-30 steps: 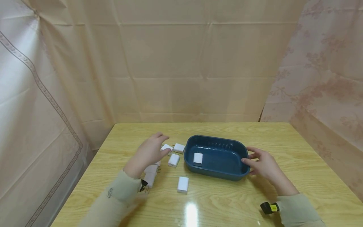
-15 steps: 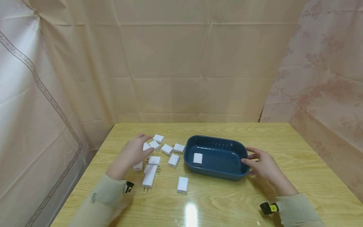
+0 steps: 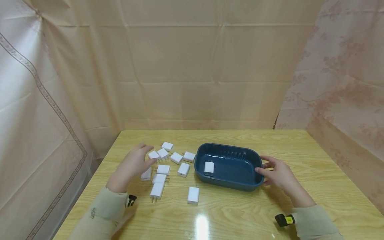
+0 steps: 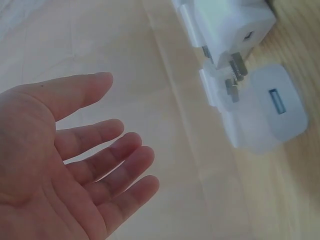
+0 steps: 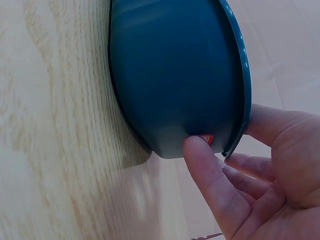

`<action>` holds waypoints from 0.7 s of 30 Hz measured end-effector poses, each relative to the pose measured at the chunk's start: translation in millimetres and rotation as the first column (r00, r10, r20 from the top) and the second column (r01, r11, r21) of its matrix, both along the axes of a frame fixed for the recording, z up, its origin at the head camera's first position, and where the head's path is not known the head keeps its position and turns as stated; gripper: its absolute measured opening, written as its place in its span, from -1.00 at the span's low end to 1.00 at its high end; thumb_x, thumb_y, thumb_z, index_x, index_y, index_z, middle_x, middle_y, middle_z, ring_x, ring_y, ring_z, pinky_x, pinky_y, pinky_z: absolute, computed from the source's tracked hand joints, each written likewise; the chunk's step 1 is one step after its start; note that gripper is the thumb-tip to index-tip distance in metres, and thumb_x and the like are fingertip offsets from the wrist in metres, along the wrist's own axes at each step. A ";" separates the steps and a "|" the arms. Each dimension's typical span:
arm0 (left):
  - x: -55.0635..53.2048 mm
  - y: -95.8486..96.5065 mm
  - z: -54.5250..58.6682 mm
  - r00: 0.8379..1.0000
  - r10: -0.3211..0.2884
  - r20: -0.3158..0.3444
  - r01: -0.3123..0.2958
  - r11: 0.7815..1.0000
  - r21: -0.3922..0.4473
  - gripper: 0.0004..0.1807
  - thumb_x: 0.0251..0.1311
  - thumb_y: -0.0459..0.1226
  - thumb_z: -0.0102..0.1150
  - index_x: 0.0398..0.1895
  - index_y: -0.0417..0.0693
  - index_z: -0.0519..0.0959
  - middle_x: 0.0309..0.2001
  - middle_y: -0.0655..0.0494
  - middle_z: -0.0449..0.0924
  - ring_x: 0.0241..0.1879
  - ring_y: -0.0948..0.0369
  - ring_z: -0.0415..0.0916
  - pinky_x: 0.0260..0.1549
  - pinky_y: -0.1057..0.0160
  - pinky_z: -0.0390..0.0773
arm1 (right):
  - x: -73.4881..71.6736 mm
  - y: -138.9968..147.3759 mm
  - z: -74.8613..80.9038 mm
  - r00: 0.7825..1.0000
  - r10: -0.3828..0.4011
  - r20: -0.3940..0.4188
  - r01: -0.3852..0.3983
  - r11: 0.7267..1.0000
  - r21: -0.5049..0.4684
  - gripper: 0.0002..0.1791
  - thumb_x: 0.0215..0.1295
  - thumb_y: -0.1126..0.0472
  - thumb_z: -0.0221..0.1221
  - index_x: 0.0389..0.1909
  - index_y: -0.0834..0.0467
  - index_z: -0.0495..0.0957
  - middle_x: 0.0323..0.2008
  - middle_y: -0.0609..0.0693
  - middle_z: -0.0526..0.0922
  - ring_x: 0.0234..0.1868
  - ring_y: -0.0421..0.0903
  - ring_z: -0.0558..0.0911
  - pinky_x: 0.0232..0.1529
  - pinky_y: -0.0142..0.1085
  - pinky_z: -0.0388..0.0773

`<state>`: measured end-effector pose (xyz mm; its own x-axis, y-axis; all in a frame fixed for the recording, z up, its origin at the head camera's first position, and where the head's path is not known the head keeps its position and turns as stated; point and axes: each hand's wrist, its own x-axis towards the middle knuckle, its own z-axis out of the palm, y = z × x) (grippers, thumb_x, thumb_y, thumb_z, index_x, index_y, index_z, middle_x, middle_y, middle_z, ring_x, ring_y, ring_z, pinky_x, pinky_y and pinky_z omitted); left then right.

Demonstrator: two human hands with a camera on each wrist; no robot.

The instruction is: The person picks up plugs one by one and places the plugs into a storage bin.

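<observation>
No wording can be read: the dark mark (image 3: 93,213) on the left sleeve (image 3: 109,204), the yellow label (image 3: 289,219) on the black wrist device (image 3: 281,220) and the red sticker (image 5: 207,138) on the blue basin (image 5: 172,75) are illegible.

In the head view, we see a dark blue tray (image 3: 231,184) right of centre, open side up, its long side slanting slightly. Inside it, toward the left, lies a white plug (image 3: 209,168). We find more white plugs (image 3: 163,169) scattered left of it at odd angles, another (image 3: 193,195) near the bottom centre.
</observation>
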<state>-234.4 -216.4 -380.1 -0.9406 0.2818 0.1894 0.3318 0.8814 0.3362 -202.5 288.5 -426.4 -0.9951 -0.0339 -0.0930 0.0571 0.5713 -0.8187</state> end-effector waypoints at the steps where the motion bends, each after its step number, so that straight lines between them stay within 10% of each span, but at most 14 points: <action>1: 0.5 -0.5 -0.9 1.000 0.002 0.005 -0.002 1.000 0.000 -0.42 0.35 -0.16 0.31 0.32 -0.31 0.49 0.23 -0.34 0.47 0.17 -0.25 0.48 0.15 -0.24 0.47 | -0.2 0.0 0.0 1.000 -0.004 0.003 0.004 1.000 -0.002 -0.22 0.41 0.13 0.30 0.51 0.31 0.19 0.14 0.49 0.50 -0.34 0.01 0.75 -0.38 -0.14 0.73; 21: 3.3 -7.0 -27.9 0.997 0.023 0.075 -0.026 0.999 0.036 -0.47 0.36 -0.17 0.28 0.26 -0.36 0.52 0.20 -0.34 0.47 0.12 -0.23 0.52 0.08 -0.23 0.52 | -0.9 1.7 -0.4 1.000 0.004 -0.005 -0.004 1.000 -0.024 -0.19 0.40 0.09 0.31 0.51 0.30 0.18 0.12 0.48 0.50 -0.36 0.01 0.75 -0.38 -0.14 0.73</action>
